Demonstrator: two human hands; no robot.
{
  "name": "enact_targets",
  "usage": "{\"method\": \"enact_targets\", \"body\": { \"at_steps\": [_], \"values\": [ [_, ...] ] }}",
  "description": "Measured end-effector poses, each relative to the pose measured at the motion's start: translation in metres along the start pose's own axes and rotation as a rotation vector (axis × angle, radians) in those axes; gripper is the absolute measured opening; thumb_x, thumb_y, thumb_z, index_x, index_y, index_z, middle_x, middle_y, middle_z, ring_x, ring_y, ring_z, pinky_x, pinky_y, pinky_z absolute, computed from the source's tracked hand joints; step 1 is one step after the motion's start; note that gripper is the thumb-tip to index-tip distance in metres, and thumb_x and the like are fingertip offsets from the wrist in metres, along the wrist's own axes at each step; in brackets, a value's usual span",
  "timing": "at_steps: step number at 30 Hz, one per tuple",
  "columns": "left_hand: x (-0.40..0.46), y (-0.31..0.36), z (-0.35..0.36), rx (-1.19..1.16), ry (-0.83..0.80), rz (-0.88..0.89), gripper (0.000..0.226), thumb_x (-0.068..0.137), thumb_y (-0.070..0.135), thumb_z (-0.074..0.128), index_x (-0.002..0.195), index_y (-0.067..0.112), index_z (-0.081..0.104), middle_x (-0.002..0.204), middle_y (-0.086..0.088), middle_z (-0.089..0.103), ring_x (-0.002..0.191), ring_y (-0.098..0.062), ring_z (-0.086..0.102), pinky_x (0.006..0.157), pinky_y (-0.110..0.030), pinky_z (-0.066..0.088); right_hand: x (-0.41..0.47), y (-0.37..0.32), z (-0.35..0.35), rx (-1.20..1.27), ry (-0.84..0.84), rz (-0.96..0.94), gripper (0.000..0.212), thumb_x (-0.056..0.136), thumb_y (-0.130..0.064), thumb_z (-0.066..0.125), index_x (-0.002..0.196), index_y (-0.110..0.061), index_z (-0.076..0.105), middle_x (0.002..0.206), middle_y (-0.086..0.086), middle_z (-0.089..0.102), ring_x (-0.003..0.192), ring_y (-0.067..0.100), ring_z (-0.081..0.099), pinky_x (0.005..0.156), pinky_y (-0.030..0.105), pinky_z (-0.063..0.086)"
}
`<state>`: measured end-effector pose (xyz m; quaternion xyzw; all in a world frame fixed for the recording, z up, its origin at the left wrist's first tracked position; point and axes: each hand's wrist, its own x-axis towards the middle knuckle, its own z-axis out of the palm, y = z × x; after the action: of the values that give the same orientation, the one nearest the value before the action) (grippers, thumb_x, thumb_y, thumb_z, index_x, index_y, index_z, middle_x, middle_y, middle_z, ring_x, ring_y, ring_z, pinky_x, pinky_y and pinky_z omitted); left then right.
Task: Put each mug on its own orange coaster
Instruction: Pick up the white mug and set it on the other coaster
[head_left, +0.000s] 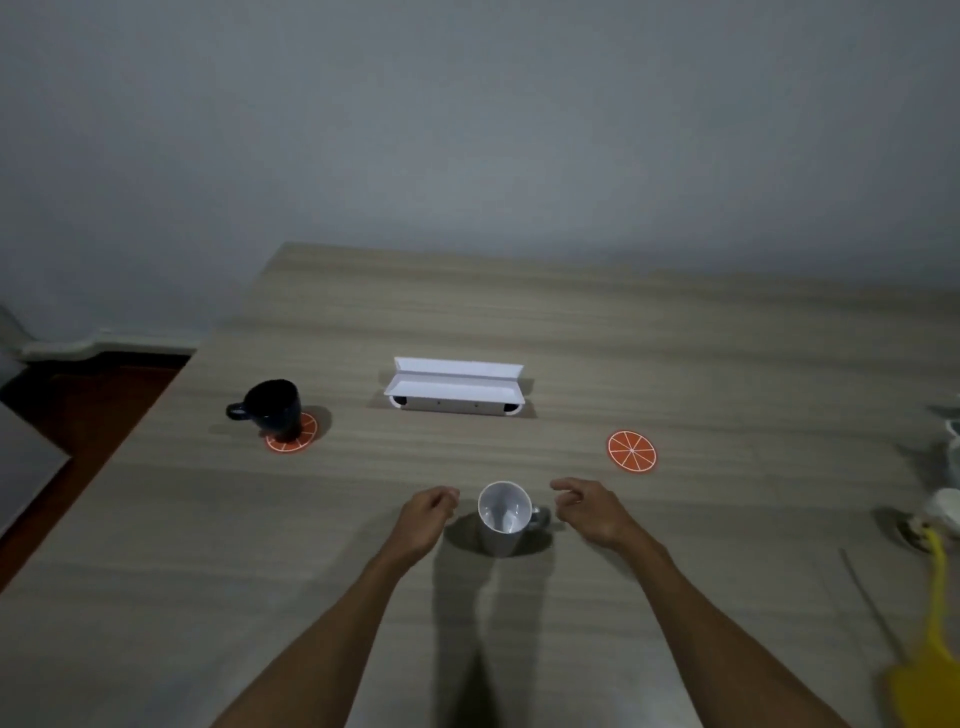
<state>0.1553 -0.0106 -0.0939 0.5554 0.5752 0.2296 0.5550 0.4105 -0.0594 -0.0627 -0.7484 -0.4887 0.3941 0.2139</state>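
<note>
One mug, the black mug (274, 408), sat on the orange coaster (292, 435) far beyond the left hand (427, 514), while the white mug (503, 517) waited between both loosely curled, empty hands, the free orange-slice coaster (631, 451) just past the right hand (589, 512).

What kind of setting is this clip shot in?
Probably a room in a home, though little of it shows. A wood-grain table stands against a plain grey wall, bearing a black mug, a white mug and orange-slice coasters. A yellow fly swatter lies at the right edge.
</note>
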Motion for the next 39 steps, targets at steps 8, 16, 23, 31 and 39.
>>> {"method": "enact_targets", "body": {
  "at_steps": [8,16,23,31,39],
  "values": [
    [0.019,-0.025,0.041,-0.147,-0.028,-0.290,0.023,0.096,0.011,0.045,0.087,0.011,0.067,0.080,-0.009,0.065,0.066,-0.017,0.059,0.061,-0.027,0.040,0.022,0.045,0.033,0.049,-0.002,-0.132,0.026,0.079,-0.004,0.071,0.101,-0.016,0.076,0.093,-0.005,0.077,0.083,0.007,0.072,0.087,0.025,0.056],
    [0.019,-0.008,0.039,-0.343,-0.100,-0.379,0.023,0.098,0.018,0.046,0.091,0.012,0.067,0.077,-0.005,0.064,0.072,-0.018,0.059,0.073,-0.028,0.051,0.020,0.033,0.030,0.014,0.074,-0.257,0.025,0.079,-0.014,0.074,0.076,-0.038,0.068,0.076,-0.006,0.075,0.074,0.005,0.073,0.072,0.020,0.056],
    [0.023,0.029,0.005,-0.520,-0.198,-0.349,0.024,0.098,0.013,0.048,0.089,0.007,0.069,0.076,-0.010,0.058,0.073,-0.025,0.060,0.089,-0.041,0.054,0.013,-0.012,-0.003,0.014,0.134,-0.319,0.012,0.080,-0.015,0.075,0.092,-0.012,0.075,0.087,0.002,0.077,0.083,0.010,0.072,0.080,0.021,0.054],
    [0.041,0.098,-0.011,-0.452,-0.289,-0.182,0.017,0.097,0.014,0.051,0.091,0.008,0.065,0.082,-0.010,0.060,0.074,-0.023,0.059,0.086,-0.038,0.056,0.005,-0.058,-0.046,0.063,0.289,-0.253,0.011,0.076,-0.018,0.078,0.086,-0.021,0.075,0.077,-0.004,0.076,0.071,-0.002,0.068,0.063,0.006,0.045],
    [0.072,0.139,0.043,-0.472,-0.396,-0.187,0.015,0.099,0.020,0.052,0.102,0.005,0.053,0.078,-0.009,0.047,0.074,-0.019,0.051,0.089,-0.037,0.053,0.019,-0.035,-0.100,0.078,0.394,-0.197,0.013,0.076,-0.014,0.078,0.089,-0.013,0.076,0.082,0.002,0.077,0.075,0.006,0.069,0.070,0.007,0.046]
  ]
}}
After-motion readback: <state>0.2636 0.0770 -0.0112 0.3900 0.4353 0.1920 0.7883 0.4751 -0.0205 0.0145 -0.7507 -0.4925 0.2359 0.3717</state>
